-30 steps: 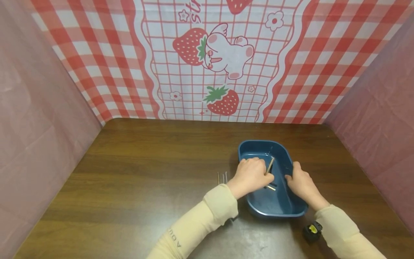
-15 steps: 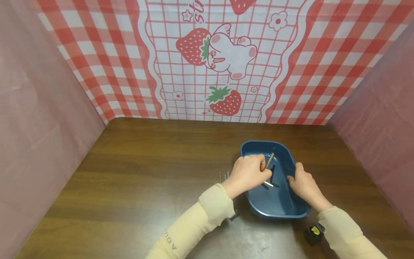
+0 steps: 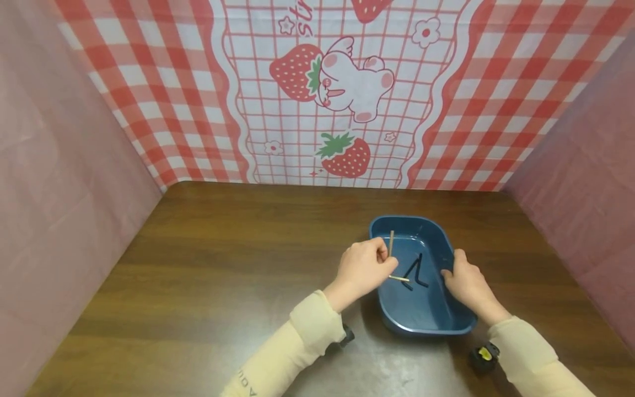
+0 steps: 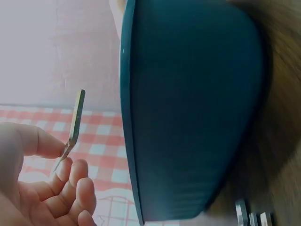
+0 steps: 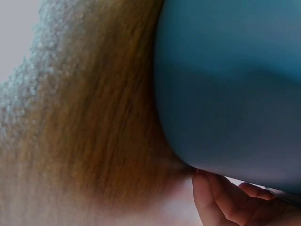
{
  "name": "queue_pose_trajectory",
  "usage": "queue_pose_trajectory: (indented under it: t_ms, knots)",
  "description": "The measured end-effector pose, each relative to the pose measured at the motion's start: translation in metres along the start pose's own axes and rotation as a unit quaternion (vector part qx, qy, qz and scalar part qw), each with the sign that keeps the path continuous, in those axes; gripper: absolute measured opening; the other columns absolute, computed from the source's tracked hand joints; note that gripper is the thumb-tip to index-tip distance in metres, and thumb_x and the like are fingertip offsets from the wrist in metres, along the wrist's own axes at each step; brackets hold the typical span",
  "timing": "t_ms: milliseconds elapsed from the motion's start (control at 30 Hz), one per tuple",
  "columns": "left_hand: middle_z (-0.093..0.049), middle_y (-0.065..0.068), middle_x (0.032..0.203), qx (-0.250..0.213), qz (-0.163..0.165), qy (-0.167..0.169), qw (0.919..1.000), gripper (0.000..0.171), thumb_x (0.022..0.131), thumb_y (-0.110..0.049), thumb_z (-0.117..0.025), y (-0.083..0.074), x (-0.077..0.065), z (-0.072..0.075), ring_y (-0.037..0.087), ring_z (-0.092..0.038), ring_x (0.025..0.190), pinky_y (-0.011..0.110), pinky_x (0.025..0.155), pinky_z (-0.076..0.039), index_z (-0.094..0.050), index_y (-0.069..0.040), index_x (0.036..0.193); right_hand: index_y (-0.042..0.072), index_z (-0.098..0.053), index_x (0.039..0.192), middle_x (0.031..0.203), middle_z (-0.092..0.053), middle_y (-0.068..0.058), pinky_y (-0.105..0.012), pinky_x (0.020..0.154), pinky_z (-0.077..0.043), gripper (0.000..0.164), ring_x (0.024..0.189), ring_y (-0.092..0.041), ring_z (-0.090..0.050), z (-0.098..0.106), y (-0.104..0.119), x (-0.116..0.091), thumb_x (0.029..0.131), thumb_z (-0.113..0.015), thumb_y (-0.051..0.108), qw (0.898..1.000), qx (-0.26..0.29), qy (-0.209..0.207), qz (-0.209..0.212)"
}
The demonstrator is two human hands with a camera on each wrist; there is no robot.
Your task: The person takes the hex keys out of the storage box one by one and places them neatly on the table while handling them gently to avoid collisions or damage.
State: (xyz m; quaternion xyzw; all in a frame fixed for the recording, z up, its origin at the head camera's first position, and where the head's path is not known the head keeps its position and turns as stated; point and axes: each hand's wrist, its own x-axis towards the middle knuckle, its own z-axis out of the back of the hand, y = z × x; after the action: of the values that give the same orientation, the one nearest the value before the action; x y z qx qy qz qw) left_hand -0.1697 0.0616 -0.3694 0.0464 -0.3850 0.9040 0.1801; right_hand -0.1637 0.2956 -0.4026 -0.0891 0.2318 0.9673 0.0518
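Observation:
My left hand (image 3: 361, 270) pinches a brass-coloured hex key (image 3: 391, 242) between thumb and fingers over the left rim of a blue plastic tub (image 3: 421, 320). The left wrist view shows the bent key (image 4: 76, 117) outside the tub wall (image 4: 188, 113), clear of it. Inside the tub lie two black hex keys (image 3: 419, 273), their long arms angled toward each other. My right hand (image 3: 468, 286) grips the right rim, with the thumb on the inner side. Its fingers (image 5: 230, 197) lie against the tub's outside in the right wrist view.
Several metal keys (image 4: 242, 213) lie on the wooden table (image 3: 198, 275) beside the tub; the left hand covers them in the head view. A black device with a yellow patch (image 3: 483, 355) is at the right wrist. A checked strawberry cloth (image 3: 342, 99) hangs behind.
My left hand has moved left, from over the tub's middle to its left rim, carrying the brass-coloured hex key. The two black keys in the tub are now uncovered. The right hand keeps its grip.

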Motion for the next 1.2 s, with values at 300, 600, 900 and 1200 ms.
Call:
queue_pose_trajectory:
  t_ms: [300,600,900,1200]
  knots:
    - [-0.051,-0.010,0.054,-0.025,0.024,-0.006,0.9994,0.015,0.079,-0.027,-0.059,0.015,-0.009,0.013,0.004,-0.048,0.050,0.021,0.050,-0.036,-0.054,-0.020,0.068,-0.019,-0.015,0.129,0.119,-0.036,-0.047,-0.055,0.072,-0.047,0.054,0.102,-0.054,-0.049,-0.002,0.000,0.000,0.091,-0.042,0.008,1.000,0.003,0.004,-0.001]
    - [-0.052,-0.012,0.057,-0.003,0.038,-0.020,0.9991,0.011,0.074,-0.028,-0.058,0.036,-0.017,0.019,0.005,-0.048,0.054,0.021,0.053,-0.036,-0.056,-0.021,0.067,-0.019,-0.017,0.126,0.114,-0.039,-0.047,-0.054,0.067,-0.048,0.053,0.096,-0.053,-0.052,0.000,-0.001,-0.001,0.091,-0.044,0.009,1.000,-0.002,-0.007,0.008]
    - [-0.053,-0.011,0.057,0.007,0.065,-0.019,0.9977,0.011,0.074,-0.029,-0.059,0.053,-0.028,0.021,0.006,-0.048,0.053,0.022,0.052,-0.036,-0.057,-0.020,0.067,-0.018,-0.015,0.128,0.118,-0.037,-0.047,-0.055,0.071,-0.047,0.053,0.102,-0.053,-0.049,0.001,0.000,-0.002,0.092,-0.043,0.009,1.000,0.005,0.003,-0.001]
    - [-0.050,-0.011,0.054,0.020,0.089,0.008,0.9958,0.009,0.071,-0.028,-0.057,0.070,-0.037,0.020,0.007,-0.046,0.051,0.024,0.049,-0.035,-0.058,-0.020,0.067,-0.019,-0.015,0.128,0.116,-0.037,-0.047,-0.055,0.069,-0.047,0.054,0.100,-0.054,-0.050,0.000,0.000,-0.001,0.091,-0.044,0.009,1.000,0.003,-0.002,0.005]
